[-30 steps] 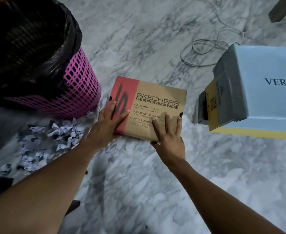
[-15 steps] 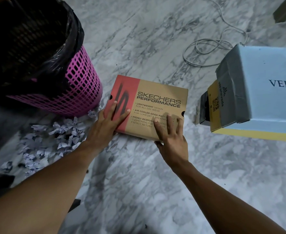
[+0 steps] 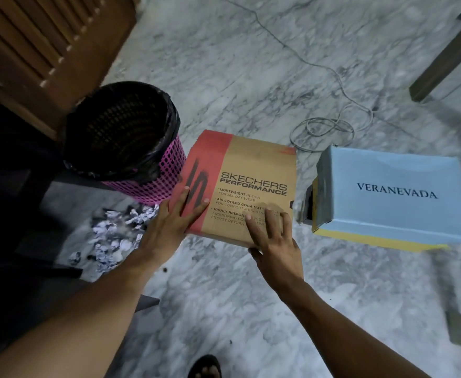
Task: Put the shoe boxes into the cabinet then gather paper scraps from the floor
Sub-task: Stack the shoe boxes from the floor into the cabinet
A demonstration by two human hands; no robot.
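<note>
Head view: left hand [image 3: 169, 227] lies flat on the Skechers box [image 3: 253, 162], right hand [image 3: 275, 246] pinches its near edge; I'd hook fingers underneath before lifting.

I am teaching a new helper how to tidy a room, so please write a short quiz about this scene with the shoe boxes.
1. True or false: the left hand and the right hand both touch the Skechers shoe box.
2. Which word is printed on the light blue shoe box? A) VERANEVADA B) PERFORMANCE C) GOGA
3. Fill in: the paper scraps lie on the marble floor next to the pink mesh ___.
Key: 1 true; 2 A; 3 waste bin.
</note>
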